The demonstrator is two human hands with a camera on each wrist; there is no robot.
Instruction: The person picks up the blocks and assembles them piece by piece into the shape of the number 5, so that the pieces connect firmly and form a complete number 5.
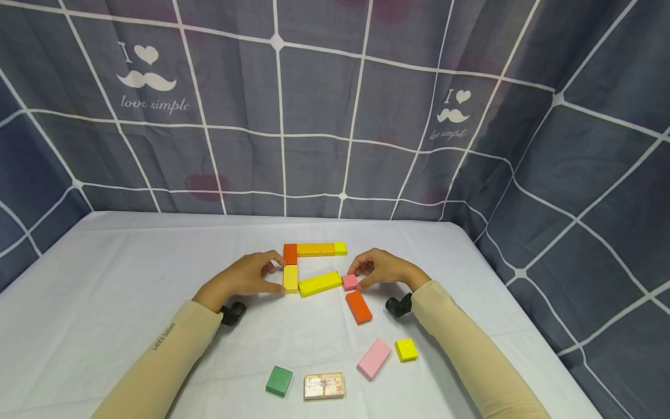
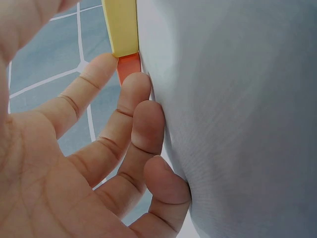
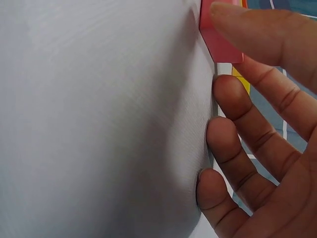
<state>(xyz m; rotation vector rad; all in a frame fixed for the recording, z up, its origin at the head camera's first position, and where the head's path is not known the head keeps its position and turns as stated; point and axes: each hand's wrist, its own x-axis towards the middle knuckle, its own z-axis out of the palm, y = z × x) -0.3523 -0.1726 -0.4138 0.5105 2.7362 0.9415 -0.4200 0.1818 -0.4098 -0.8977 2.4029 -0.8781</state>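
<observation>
In the head view, my left hand touches the left side of a row of blocks. Its index fingertip is at the seam between the orange-red block and the pale yellow block, and its thumb is by the near end of the yellow one. With thumb and index finger, my right hand pinches a small pink block, also seen in the right wrist view. That block meets the right end of a slanted long yellow block. Both hands' other fingers rest on the cloth.
An orange-yellow bar and a small yellow block extend the row at the back. Nearer lie an orange block, a larger pink block, a yellow square, a green block and a patterned block.
</observation>
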